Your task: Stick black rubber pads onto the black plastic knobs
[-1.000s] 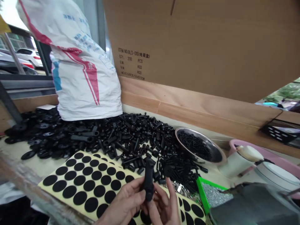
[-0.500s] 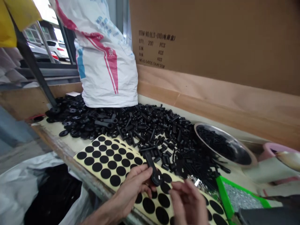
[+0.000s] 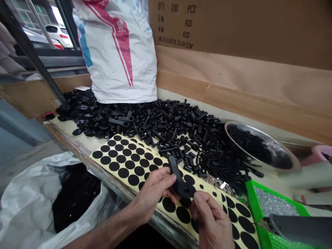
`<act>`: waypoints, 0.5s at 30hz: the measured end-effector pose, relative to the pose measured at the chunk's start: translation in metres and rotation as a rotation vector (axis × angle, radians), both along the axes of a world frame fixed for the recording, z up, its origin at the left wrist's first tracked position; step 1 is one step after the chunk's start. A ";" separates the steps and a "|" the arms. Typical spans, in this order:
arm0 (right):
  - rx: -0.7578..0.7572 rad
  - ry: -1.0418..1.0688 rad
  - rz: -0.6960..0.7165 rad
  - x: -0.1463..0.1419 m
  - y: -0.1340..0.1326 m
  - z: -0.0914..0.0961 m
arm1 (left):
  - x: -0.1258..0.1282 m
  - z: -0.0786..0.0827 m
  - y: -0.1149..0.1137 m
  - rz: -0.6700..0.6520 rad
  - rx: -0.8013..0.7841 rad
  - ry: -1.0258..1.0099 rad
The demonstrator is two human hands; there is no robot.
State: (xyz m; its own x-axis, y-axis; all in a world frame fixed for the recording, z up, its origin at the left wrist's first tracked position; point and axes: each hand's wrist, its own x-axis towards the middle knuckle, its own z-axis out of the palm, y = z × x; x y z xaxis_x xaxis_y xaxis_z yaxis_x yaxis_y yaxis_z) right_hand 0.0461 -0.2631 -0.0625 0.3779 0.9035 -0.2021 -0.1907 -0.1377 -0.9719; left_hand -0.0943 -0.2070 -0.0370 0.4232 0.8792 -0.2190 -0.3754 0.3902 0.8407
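Your left hand (image 3: pixel 155 187) pinches the part (image 3: pixel 178 180), arm end away, round end beside your right hand (image 3: pixel 214 217), its grip unclear.

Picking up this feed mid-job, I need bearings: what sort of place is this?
Probably a small assembly workshop: the bench carries a heap of loose black parts, a sheet of round black discs and a green tray of small shiny pieces.

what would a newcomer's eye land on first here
Probably the large white sack with red and blue markings, back left, behind a heap of small black parts. Next, the bright green tray of tiny silvery pieces, lower right. Front and centre, the left hand holds a black, round-ended lever-like part above a pale yellow sheet of black dots.
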 end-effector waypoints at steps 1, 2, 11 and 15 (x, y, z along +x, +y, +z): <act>-0.005 0.010 -0.005 -0.002 -0.001 0.000 | 0.001 0.000 0.000 0.006 -0.004 -0.001; -0.009 0.020 -0.018 -0.004 -0.002 0.001 | 0.002 0.001 0.000 0.012 -0.008 -0.001; -0.025 0.037 -0.101 -0.015 -0.004 0.003 | 0.006 0.000 -0.001 0.014 -0.008 0.010; -0.027 0.033 -0.120 -0.014 -0.003 -0.002 | 0.006 -0.002 0.000 0.020 -0.012 -0.002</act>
State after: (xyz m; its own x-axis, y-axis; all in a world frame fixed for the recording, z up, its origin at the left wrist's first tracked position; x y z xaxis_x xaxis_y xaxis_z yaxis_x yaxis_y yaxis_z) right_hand 0.0323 -0.2659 -0.0641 0.4756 0.8464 -0.2396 -0.2393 -0.1377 -0.9611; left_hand -0.0882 -0.2073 -0.0386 0.4055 0.8850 -0.2288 -0.3847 0.3922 0.8356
